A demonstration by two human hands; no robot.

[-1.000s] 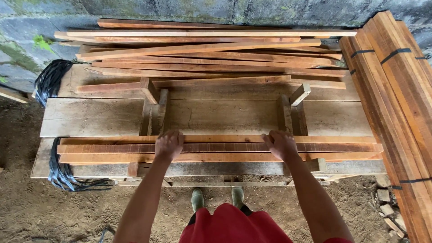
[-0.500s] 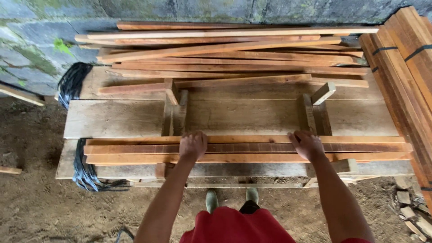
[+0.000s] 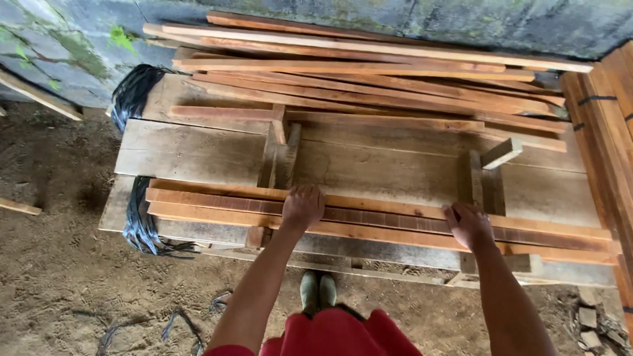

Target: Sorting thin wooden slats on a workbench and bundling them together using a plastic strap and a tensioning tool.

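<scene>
Head view, looking down: I see my left hand and right hand both laid palm-down on a row of three long reddish wooden slats lying side by side along the near edge of a rough plank workbench. The fingers of both hands are spread flat over the slats, pressing rather than pinching. Two upright wooden stops stand just behind the slats. A loose pile of slats lies at the far side, strapped bundles at the right, black strapping coils at the left end.
</scene>
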